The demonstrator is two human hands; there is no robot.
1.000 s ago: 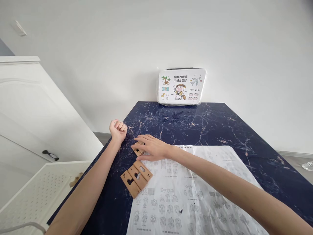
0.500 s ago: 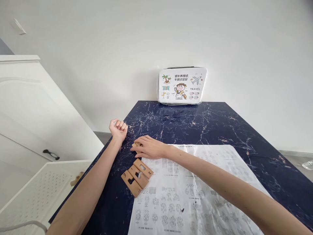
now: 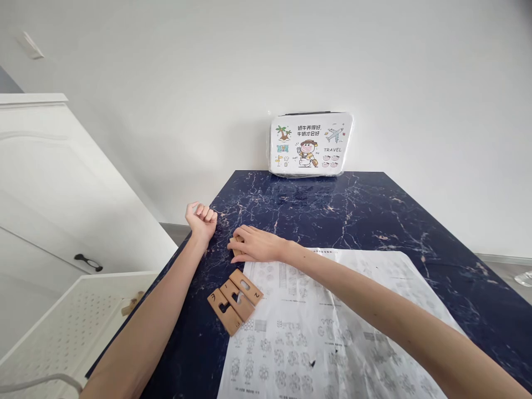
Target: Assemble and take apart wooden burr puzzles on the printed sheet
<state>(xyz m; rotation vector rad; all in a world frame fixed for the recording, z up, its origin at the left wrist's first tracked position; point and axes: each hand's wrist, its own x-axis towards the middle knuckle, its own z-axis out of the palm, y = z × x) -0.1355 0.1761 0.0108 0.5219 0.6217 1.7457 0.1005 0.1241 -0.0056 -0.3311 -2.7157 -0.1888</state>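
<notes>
My left hand (image 3: 202, 219) rests on its side at the table's left edge, fingers curled in and nothing visible in them. My right hand (image 3: 254, 244) bends its fingers over a small wooden block (image 3: 235, 245) on the tabletop, just past the upper left corner of a printed sheet; most of the block is hidden. Below that hand, three flat wooden puzzle pieces (image 3: 243, 305) with cut-out slots and black marks lie side by side at a slant. They partly overlap the creased white paper sheet (image 3: 332, 321), which bears rows of small diagrams.
A white case (image 3: 310, 144) with cartoon prints stands against the wall at the back of the dark blue marbled table (image 3: 303, 210). Left of the table are a white cabinet (image 3: 62, 183) and a perforated white basket (image 3: 78, 316) with a wooden piece (image 3: 133, 303) in it.
My right hand has moved slightly up and right with the wooden block under its fingers. The sheet's upper edge has shifted a little downward and right. My left hand has stayed put.
</notes>
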